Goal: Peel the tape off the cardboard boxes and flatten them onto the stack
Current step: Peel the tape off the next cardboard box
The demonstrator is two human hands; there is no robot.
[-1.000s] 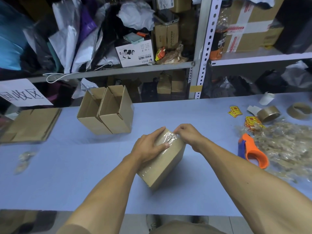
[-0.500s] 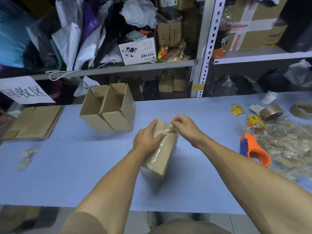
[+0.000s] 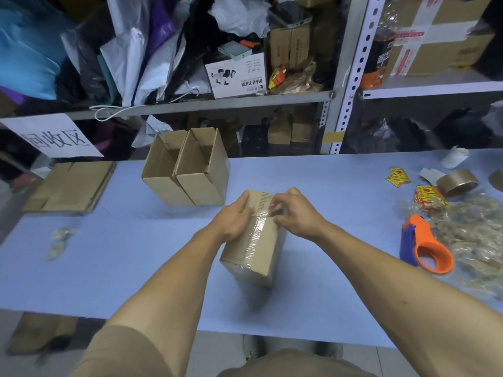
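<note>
box: sealed cardboard box [image 3: 258, 240] sitting mid-table, close to the near edge, clear tape [image 3: 255, 235] running down its top seam
left hand: left hand [image 3: 234, 221] wrapped over the box's left top edge, fingers curled down onto it, pinning it in place
right hand: right hand [image 3: 295, 213] pinching at the tape's far end, fingertips bunched tight, looks like a lifted corner between them
risk 1: probably tears into slivers if yanked sideways, thin tape
risk 2: could skid the box if the pinning grip slackens
risk 3: might rip the cardboard face
stack: flattened cardboard stack [image 3: 70, 186] far left, well apart
table: pale blue table [image 3: 109, 254], two open boxes [image 3: 187, 167] behind, orange tape dispenser [image 3: 424, 246] and wad of peeled tape [image 3: 473, 235] right
room: cluttered metal shelving [image 3: 340, 77] behind, bags, cartons
</note>
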